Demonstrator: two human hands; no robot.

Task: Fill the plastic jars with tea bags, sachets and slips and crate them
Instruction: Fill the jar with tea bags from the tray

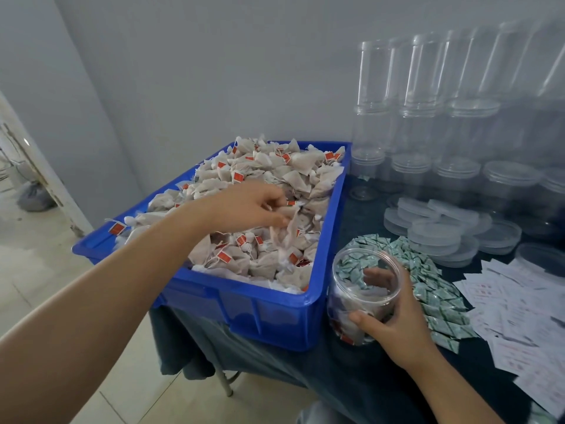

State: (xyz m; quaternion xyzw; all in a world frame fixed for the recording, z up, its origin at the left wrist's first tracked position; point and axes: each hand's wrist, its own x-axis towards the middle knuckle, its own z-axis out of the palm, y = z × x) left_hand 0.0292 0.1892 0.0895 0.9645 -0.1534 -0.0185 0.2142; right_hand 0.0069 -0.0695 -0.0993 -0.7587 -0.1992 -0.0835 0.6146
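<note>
A blue plastic crate [275, 313] heaped with pale tea bags [293, 175] with red tags fills the middle of the table. My left hand [247, 206] reaches into the heap and pinches a tea bag with curled fingers. To the right of the crate's near corner, my right hand [397, 319] grips a clear plastic jar [363, 289], tilted toward me and partly filled with tea bags. Green-white sachets [428, 289] lie in a pile behind the jar. White paper slips [519, 316] spread out at the right.
Stacks of empty clear jars [422, 96] stand along the back right wall. Several clear lids [443, 231] are piled in front of them. A dark cloth [351, 377] covers the table; its near-left edge drops to a tiled floor [36, 264].
</note>
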